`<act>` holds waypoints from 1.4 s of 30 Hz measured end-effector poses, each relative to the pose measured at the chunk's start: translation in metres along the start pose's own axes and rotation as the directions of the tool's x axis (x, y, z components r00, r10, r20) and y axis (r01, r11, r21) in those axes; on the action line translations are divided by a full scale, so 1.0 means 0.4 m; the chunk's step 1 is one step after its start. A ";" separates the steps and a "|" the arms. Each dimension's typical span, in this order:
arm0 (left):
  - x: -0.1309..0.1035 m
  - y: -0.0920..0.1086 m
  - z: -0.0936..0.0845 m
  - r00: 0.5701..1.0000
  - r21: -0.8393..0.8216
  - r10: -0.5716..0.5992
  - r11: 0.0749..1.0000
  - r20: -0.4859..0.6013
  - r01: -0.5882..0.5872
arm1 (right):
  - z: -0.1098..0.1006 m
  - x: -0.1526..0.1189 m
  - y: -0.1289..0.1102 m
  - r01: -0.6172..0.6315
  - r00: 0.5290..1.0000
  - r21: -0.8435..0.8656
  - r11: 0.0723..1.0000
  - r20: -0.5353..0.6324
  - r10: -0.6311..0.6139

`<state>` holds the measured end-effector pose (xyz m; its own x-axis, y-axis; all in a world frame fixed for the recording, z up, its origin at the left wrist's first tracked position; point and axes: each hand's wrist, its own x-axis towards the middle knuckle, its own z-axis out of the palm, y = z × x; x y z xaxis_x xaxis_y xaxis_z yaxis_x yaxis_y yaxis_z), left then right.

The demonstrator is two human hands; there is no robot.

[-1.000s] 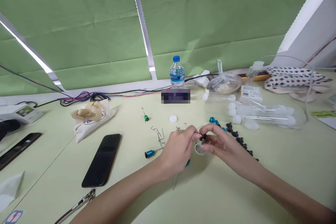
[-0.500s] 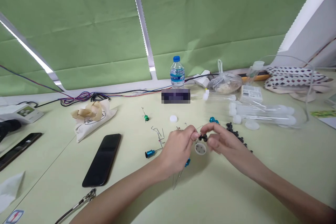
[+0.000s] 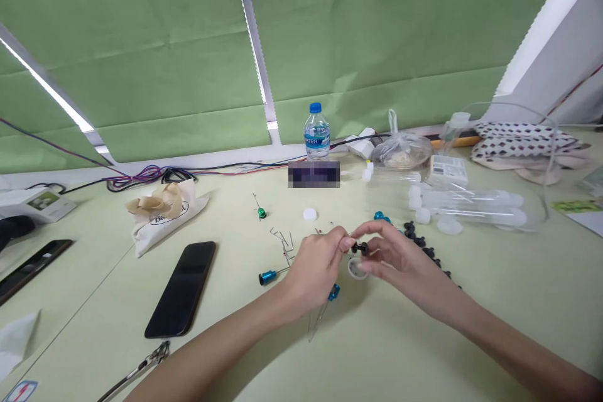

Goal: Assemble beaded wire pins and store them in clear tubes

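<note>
Black and glossy, the small spool-shaped piece (image 3: 360,248) sits between the fingertips, right of and below the centre of the frame, best handled, I'd judge, by keeping its near end steady in a light pinch while the other fingertips turn or push it straight along its length, low over the table so a slip costs little. It looks like two rounded ends joined by a narrower waist, lying nearly level. The left hand (image 3: 316,267) pinches its left end between thumb and forefinger; the right hand (image 3: 393,257) curls around its right end, though whether those fingers grip it or merely brush it I cannot tell. Just below is a white round cap (image 3: 357,270) with dark spots inside, close to the right thumb. A blue connector (image 3: 334,292) shows beneath the left wrist. Farther out, similar black pieces (image 3: 417,240) trail toward the lower right, bent metal rods (image 3: 282,242) lie near the centre, and a dark phone (image 3: 180,289) rests at lower left.
</note>
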<state>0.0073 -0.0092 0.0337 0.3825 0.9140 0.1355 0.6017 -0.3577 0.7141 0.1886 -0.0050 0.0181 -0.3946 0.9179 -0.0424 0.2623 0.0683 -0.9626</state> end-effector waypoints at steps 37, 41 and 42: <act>-0.004 -0.004 0.001 1.000 -0.034 -0.003 0.999 0.001 0.003 | 0.011 -0.008 -0.004 -0.019 0.999 0.206 0.978 0.054 0.009; -0.002 -0.007 0.006 1.000 -0.023 -0.011 1.000 0.010 0.011 | 0.018 -0.010 0.000 0.033 0.999 0.136 0.990 0.024 -0.037; -0.001 -0.010 0.007 1.000 -0.032 -0.019 0.999 0.003 0.019 | 0.020 -0.011 0.003 0.070 0.997 0.101 0.992 -0.031 -0.067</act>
<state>0.0068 -0.0088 0.0290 0.3730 0.9201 0.1194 0.5860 -0.3335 0.7385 0.1836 -0.0121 0.0150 -0.3834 0.9231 0.0303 0.1441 0.0922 -0.9853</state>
